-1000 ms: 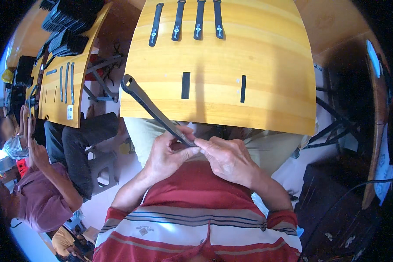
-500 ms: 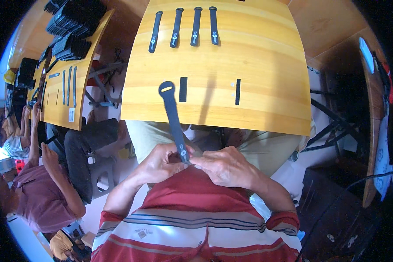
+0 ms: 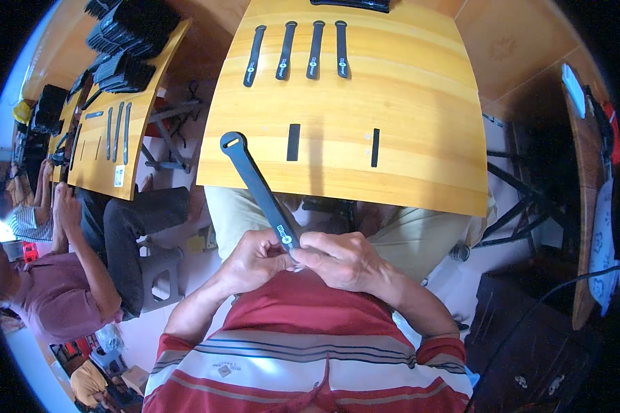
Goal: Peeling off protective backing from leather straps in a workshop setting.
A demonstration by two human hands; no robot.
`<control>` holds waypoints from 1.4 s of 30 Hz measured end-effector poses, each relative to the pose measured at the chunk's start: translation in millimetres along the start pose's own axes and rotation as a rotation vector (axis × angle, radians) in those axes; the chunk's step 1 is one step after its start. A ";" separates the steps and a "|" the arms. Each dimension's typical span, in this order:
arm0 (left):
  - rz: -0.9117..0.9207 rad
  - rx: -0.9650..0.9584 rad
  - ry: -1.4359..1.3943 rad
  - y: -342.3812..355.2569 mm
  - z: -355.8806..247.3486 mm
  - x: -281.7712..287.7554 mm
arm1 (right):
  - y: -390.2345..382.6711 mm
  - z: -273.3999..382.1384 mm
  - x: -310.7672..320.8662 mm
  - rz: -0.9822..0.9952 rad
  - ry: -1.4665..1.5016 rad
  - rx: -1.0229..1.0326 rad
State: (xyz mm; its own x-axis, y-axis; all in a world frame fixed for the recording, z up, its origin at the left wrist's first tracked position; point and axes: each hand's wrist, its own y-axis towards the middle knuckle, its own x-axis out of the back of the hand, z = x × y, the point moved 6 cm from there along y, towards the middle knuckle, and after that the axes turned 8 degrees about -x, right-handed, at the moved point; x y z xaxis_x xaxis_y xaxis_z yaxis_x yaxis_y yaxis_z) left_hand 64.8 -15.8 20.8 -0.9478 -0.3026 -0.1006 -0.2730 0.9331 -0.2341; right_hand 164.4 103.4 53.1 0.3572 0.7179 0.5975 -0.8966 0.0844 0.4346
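Note:
A black hook-and-loop strap (image 3: 257,187) with a slotted round head rises from my hands, tilted to the left over the table's near edge. My left hand (image 3: 256,260) pinches its lower end between thumb and fingers. Closed at the same end, my right hand (image 3: 343,259) presses its fingertips against the strap; just what they grip there is hidden. Several similar straps lie in a row on the far part of the wooden table (image 3: 406,82), one of them a strap (image 3: 254,58) at the left. Nearer me lie a wider black strip (image 3: 293,142) and a narrower black strip (image 3: 375,147).
A dark bundle (image 3: 355,5) sits at the table's far edge. To the left, a person in a maroon shirt (image 3: 65,296) sits by another wooden table (image 3: 134,148) bearing stacks of black straps (image 3: 136,29). A dark cabinet (image 3: 537,337) stands at the lower right.
The strap's head has swung left, so the strap leans more. Both hands stay together at its lower end. The view has shifted slightly, showing more of the dark bundle at the far edge.

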 end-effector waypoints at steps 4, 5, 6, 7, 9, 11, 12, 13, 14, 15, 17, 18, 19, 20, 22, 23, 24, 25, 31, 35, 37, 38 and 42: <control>0.013 -0.012 0.097 -1.1 -0.8 -0.5 | -1.4 -2.3 -0.1 0.014 0.043 0.062; 0.019 0.011 0.068 -2.2 -4.6 -2.5 | 0.3 -1.0 2.2 0.028 0.086 0.059; 0.024 0.034 0.040 -3.3 -6.2 -4.1 | 2.1 0.2 4.0 0.043 0.128 0.055; 0.024 0.030 0.043 -5.3 -6.9 -4.5 | 3.3 1.6 4.9 0.041 0.125 0.059; 0.121 0.012 0.030 -10.0 -8.8 -10.1 | 7.4 -5.5 19.5 -0.148 0.426 -0.047; 0.133 -0.009 0.114 -11.2 -18.3 -6.1 | 17.0 -3.8 36.3 -0.159 0.436 -0.091; 0.150 -0.027 0.195 -11.3 -22.0 -5.2 | 18.8 -2.4 36.9 -0.158 0.418 -0.083; 0.150 -0.034 0.199 -10.6 -18.8 -4.8 | 19.1 0.2 32.4 -0.150 0.434 -0.053; 0.114 -0.070 0.177 -9.4 -12.9 -3.5 | 17.5 2.9 25.6 -0.143 0.451 -0.025; 0.079 -0.106 0.153 -8.4 -11.0 -2.7 | 15.8 6.4 21.6 -0.124 0.418 0.002; 0.039 -0.088 0.082 -8.4 -9.5 -5.7 | 9.3 9.0 13.8 -0.105 0.407 -0.015; -0.004 -0.068 0.010 -8.7 -7.8 -5.8 | 7.2 9.3 9.1 -0.085 0.398 -0.033; -0.004 -0.070 0.010 -9.6 -5.8 -7.3 | 7.4 9.4 7.5 -0.114 0.409 -0.026; 0.015 -0.087 0.038 -10.7 -3.1 -9.7 | 6.4 9.7 7.1 -0.113 0.407 -0.025; 0.037 -0.108 0.066 -9.8 -5.2 -13.4 | 4.8 4.7 7.2 -0.106 0.464 -0.100; 0.058 -0.064 0.117 -9.3 -8.1 -16.3 | 5.0 3.5 9.5 -0.107 0.459 -0.100; 0.079 -0.020 0.168 -9.2 -9.8 -18.2 | 5.5 -3.3 12.1 -0.116 0.475 -0.188; 0.079 -0.042 0.200 -8.1 -13.0 -18.6 | 6.0 -9.9 15.6 -0.128 0.487 -0.277; 0.132 -0.032 0.439 -21.7 -29.4 4.2 | 37.6 -93.2 204.0 -0.831 -0.063 -0.479; 0.039 0.155 0.358 -50.4 3.5 33.4 | 37.0 -123.0 334.6 -1.278 0.334 -0.235; -0.083 0.199 0.186 -59.8 22.7 49.0 | 37.5 -137.4 341.7 -1.263 0.183 -0.253; -0.080 0.201 0.182 -60.3 23.4 48.3 | 36.7 -144.1 338.9 -1.243 0.040 -0.275; -0.198 0.145 0.055 -57.0 20.3 49.3 | 61.1 -175.3 272.4 -0.957 -0.155 -0.339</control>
State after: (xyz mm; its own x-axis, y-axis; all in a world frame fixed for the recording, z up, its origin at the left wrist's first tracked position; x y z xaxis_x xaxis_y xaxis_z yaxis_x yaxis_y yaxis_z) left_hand 36.9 -87.8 9.5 -0.8868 -0.4620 0.0128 -0.4315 0.8179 -0.3806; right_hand 161.1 425.2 124.3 0.9697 0.1520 0.1911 -0.2362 0.7828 0.5757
